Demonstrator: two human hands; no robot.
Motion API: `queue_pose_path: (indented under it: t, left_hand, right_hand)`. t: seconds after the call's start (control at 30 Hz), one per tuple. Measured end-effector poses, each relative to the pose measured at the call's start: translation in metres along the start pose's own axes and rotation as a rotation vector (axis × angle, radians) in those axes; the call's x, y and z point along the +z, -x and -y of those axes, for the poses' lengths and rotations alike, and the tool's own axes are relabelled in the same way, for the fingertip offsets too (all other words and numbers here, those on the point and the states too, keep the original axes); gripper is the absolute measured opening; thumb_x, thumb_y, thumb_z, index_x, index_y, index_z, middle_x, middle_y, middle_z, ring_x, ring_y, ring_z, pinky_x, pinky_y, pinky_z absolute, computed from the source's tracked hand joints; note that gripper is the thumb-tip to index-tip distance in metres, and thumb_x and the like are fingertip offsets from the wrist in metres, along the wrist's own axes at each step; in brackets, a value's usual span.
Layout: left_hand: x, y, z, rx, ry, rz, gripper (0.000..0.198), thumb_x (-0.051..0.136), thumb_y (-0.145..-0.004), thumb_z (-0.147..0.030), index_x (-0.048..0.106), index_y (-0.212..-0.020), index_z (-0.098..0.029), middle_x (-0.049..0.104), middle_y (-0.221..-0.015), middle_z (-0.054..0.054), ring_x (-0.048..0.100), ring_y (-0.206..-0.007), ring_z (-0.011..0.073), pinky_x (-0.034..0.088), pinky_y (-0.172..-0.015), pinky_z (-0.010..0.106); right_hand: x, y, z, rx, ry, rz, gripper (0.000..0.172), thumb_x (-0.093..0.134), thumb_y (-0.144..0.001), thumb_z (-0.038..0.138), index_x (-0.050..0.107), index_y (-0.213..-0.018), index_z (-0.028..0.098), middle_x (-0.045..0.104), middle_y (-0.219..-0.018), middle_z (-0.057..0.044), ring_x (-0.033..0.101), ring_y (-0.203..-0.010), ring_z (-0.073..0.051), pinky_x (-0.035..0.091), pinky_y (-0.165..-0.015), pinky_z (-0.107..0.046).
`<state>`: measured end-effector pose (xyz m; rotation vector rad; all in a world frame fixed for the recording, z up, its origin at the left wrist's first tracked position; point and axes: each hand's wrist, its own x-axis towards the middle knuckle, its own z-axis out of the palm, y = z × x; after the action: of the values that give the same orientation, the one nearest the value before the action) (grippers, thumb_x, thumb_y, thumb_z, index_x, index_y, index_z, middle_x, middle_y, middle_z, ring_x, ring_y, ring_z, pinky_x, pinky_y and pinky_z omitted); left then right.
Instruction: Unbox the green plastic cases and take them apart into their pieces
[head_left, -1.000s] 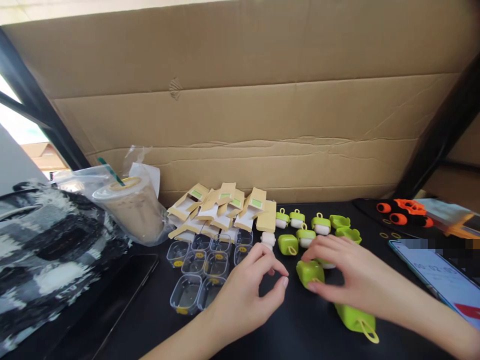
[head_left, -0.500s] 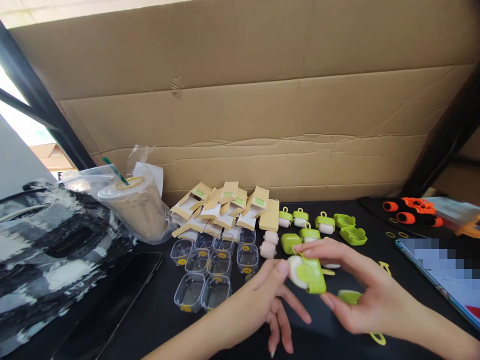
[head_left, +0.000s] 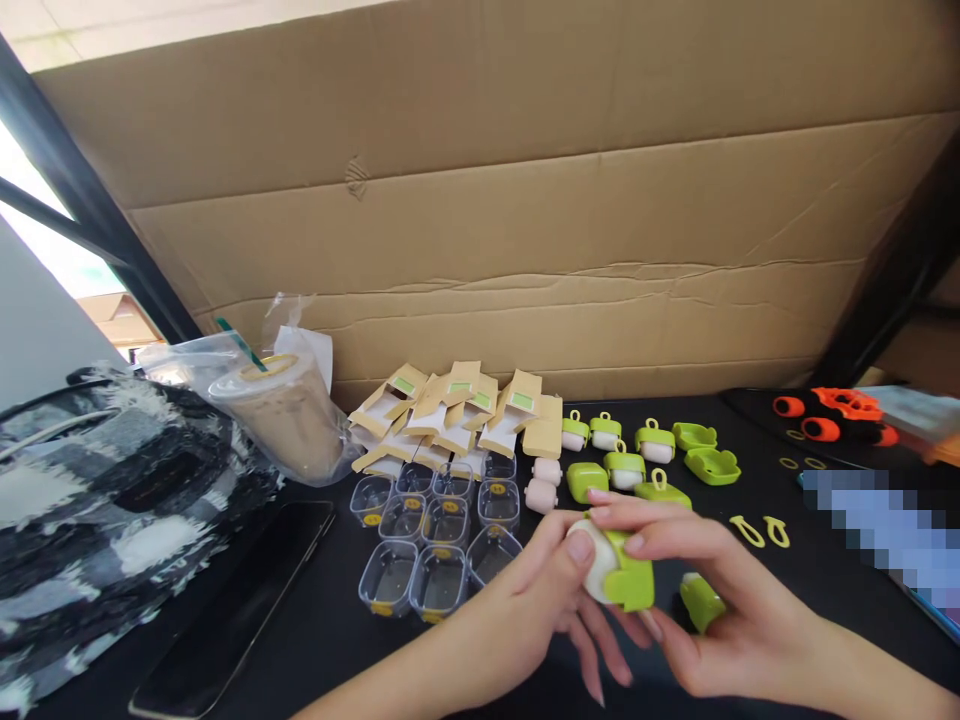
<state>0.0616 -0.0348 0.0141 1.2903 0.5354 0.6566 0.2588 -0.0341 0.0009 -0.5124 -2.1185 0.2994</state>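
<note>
Roller (head_left: 591, 572), white and rounded, half seated in a lime-green plastic shell (head_left: 634, 582), held just above the black tabletop (head_left: 315, 640) between both hands. Grip of the left hand (head_left: 525, 615) closed on the roller, thumb tip pressing its end; grip of the right hand (head_left: 720, 625) pinched shut on the shell, top and bottom. Probably light, stiff and smooth, so apt to slip; best taken by the shell's flat faces, clear of the roller. Second green piece (head_left: 701, 602) tucked under the right fingers.

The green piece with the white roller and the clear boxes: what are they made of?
The green shell looks like smooth moulded plastic: even colour, slight sheen. Its white roller is matte, perhaps silicone or foam; unclear. The clear square boxes: glossy transparent plastic, seen straight through.
</note>
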Motion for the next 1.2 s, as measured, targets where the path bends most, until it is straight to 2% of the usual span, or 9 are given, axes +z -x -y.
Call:
queue_pose_path:
  t: [0.1,0.2,0.33,0.43,0.57,0.8,0.93,1.1,1.2]
  left_hand:
    - [0.005,-0.002,0.008,0.0,0.159,-0.062,0.057,0.055,-0.08,-0.063,0.039,-0.109,-0.018,0.06,-0.074,0.001,0.057,-0.052,0.0089,0.046,-0.047,0.02]
    - [0.007,-0.001,0.011,0.035,0.136,-0.172,0.054,0.069,-0.075,-0.052,0.034,-0.101,-0.019,0.06,-0.076,0.0,0.056,-0.053,0.0067,0.047,-0.054,0.021]
    - [0.008,0.001,0.014,0.011,0.121,-0.181,0.06,0.073,-0.071,-0.05,0.028,-0.101,-0.023,0.056,-0.088,0.0,0.054,-0.055,0.0053,0.047,-0.06,0.025]
    - [0.008,0.003,0.018,-0.026,0.067,-0.132,0.066,0.073,-0.072,-0.047,0.028,-0.114,-0.023,0.051,-0.09,-0.002,0.05,-0.06,0.0054,0.045,-0.062,0.024]
    - [0.004,0.005,0.021,-0.068,-0.057,-0.081,0.063,0.067,-0.078,-0.037,0.03,-0.127,-0.023,0.047,-0.088,-0.002,0.045,-0.064,0.0072,0.041,-0.062,0.023]
    - [0.015,0.003,0.023,0.027,-0.149,-0.156,0.073,0.06,-0.068,-0.012,0.027,-0.132,-0.023,0.045,-0.087,-0.001,0.042,-0.065,0.0085,0.035,-0.06,0.022]
    - [0.021,0.003,0.023,0.036,-0.069,-0.138,0.081,0.058,-0.066,-0.01,0.022,-0.138,-0.025,0.045,-0.084,-0.002,0.037,-0.058,0.0062,0.032,-0.054,0.019]
    - [0.017,0.006,0.022,0.031,-0.109,-0.11,0.087,0.056,-0.07,-0.011,0.013,-0.144,-0.023,0.045,-0.079,-0.002,0.038,-0.057,0.0069,0.032,-0.053,0.019]
    - [0.012,0.008,0.019,-0.015,-0.144,-0.102,0.091,0.055,-0.072,-0.012,0.005,-0.147,-0.022,0.042,-0.074,-0.004,0.036,-0.057,0.0076,0.032,-0.053,0.02]
  right_hand:
    - [0.001,-0.001,0.003,0.015,0.103,0.061,0.061,0.054,-0.074,0.001,0.039,-0.128,0.026,0.055,-0.131,-0.01,0.044,-0.13,-0.025,0.044,-0.102,-0.043]
    - [0.001,-0.002,0.005,0.073,0.226,0.008,0.058,0.063,-0.075,0.013,0.042,-0.128,0.022,0.056,-0.129,-0.015,0.054,-0.121,-0.026,0.05,-0.095,-0.038]
    - [0.001,-0.003,0.01,0.039,0.344,-0.001,0.048,0.064,-0.073,0.015,0.051,-0.12,0.02,0.062,-0.121,-0.014,0.063,-0.108,-0.025,0.055,-0.088,-0.032]
    - [-0.001,-0.004,0.015,-0.017,0.381,0.043,0.05,0.057,-0.074,0.012,0.049,-0.123,0.017,0.063,-0.121,-0.016,0.064,-0.108,-0.023,0.055,-0.087,-0.029]
    - [-0.004,-0.004,0.018,-0.066,0.369,0.14,0.057,0.052,-0.072,0.005,0.049,-0.127,0.021,0.07,-0.113,-0.007,0.066,-0.104,-0.018,0.053,-0.089,-0.023]
    - [-0.003,-0.006,0.024,-0.097,0.341,0.107,0.063,0.052,-0.067,0.001,0.054,-0.127,0.022,0.07,-0.113,-0.003,0.066,-0.103,-0.018,0.053,-0.089,-0.021]
    - [-0.004,-0.005,0.027,-0.122,0.335,0.137,0.066,0.053,-0.068,0.0,0.051,-0.13,0.021,0.068,-0.116,-0.004,0.066,-0.103,-0.019,0.053,-0.089,-0.023]
    - [-0.004,-0.005,0.029,-0.092,0.366,0.125,0.05,0.052,-0.072,0.002,0.057,-0.118,0.02,0.071,-0.111,-0.006,0.069,-0.098,-0.016,0.053,-0.085,-0.018]
    - [-0.004,-0.005,0.027,-0.04,0.335,0.136,0.05,0.05,-0.072,0.003,0.055,-0.118,0.021,0.071,-0.11,-0.004,0.068,-0.1,-0.015,0.053,-0.086,-0.017]
